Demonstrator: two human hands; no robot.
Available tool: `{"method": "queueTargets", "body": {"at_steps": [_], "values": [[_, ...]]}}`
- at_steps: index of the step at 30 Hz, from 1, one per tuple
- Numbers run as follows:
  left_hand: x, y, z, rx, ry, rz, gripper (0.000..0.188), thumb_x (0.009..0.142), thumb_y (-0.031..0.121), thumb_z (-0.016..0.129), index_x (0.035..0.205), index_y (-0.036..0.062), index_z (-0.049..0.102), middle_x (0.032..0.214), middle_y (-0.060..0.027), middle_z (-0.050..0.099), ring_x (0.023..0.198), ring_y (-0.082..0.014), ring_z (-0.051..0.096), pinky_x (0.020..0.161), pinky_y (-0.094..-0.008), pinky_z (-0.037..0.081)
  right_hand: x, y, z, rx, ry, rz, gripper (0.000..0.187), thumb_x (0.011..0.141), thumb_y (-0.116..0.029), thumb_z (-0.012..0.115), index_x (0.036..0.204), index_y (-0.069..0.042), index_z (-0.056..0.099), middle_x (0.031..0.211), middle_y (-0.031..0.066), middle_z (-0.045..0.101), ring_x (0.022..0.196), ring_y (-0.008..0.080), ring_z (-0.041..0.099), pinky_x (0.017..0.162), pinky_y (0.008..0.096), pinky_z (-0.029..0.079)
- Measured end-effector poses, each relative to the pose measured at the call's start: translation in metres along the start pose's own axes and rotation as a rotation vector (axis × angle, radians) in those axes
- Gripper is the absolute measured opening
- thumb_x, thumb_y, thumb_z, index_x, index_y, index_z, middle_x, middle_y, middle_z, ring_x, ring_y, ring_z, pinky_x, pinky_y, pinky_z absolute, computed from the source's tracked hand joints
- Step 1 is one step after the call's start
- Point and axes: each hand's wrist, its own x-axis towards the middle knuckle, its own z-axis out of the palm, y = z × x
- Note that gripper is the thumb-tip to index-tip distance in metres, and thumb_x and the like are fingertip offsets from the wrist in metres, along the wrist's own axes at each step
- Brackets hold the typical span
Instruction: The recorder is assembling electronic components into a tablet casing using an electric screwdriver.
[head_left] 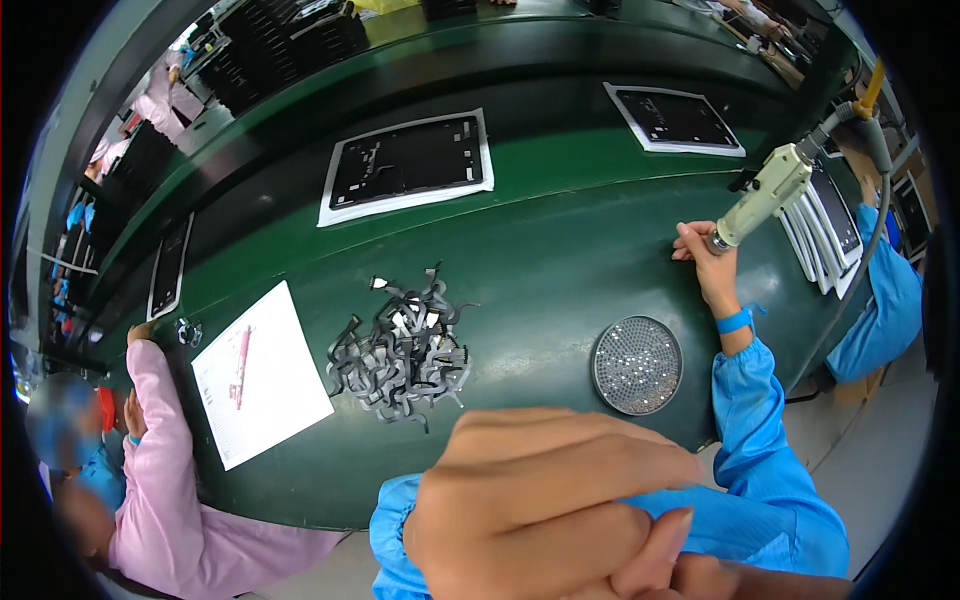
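My left hand (540, 500) is very large in the lower middle, close to the camera, its fingers bent and pressed together. Whatever they may hold is hidden. Beside its thumb, another piece of bare skin (730, 578) shows at the lower edge; whose it is I cannot tell. My right hand (708, 262) reaches out over the table at the right, its fingers curled inward. The nose of a pale green electric screwdriver (765, 195) overlaps that hand, and any grip on it is unclear. Nearer me is a round grey dish (638, 365) with many small holes and shiny bits.
A tangled pile of dark ribbon cables (405, 350) lies mid-table. Left of it, a pink pen (241, 365) rests on white paper (285, 415). Black panels (408, 165) lie farther back; more panels (825, 230) stack at right. A co-worker's pink sleeve (165, 450) is left, a blue sleeve (880, 305) right.
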Motion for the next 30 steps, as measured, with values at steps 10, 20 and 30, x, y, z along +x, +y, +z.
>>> {"method": "queueTargets", "body": {"at_steps": [10,20,30], "values": [[-0.003,0.004,-0.015,-0.212,-0.165,-0.045,0.016,0.068,0.007,0.067,0.056,0.0021,0.058,0.071,-0.0134,0.064,0.050,-0.0192,0.059,0.042,-0.0257,0.047,0.004,0.009,-0.006,-0.058,-0.026,-0.024,0.016,0.082,-0.016,0.066,0.087,-0.002,0.059,0.071,0.0046,0.059,0.059,0.0095,0.055,0.055,0.0217,0.046],[-0.024,-0.013,-0.020,-0.596,-0.212,-0.008,0.009,0.061,0.010,0.067,0.060,0.0083,0.059,0.078,-0.0073,0.064,0.056,-0.0219,0.060,0.046,-0.0284,0.045,0.010,0.025,-0.017,-0.115,-0.045,-0.014,0.019,0.083,-0.019,0.066,0.089,-0.002,0.060,0.072,0.0030,0.058,0.061,0.0080,0.052,0.057,0.0204,0.043],[-0.032,-0.013,-0.024,-0.674,-0.386,0.056,0.033,0.057,0.035,0.080,0.071,0.0092,0.064,0.084,-0.0042,0.066,0.070,-0.0202,0.063,0.055,-0.0279,0.048,0.019,0.051,-0.032,-0.235,-0.067,-0.044,0.022,0.085,-0.023,0.063,0.095,-0.003,0.061,0.078,0.0021,0.057,0.067,0.0075,0.052,0.063,0.0209,0.042]]}}
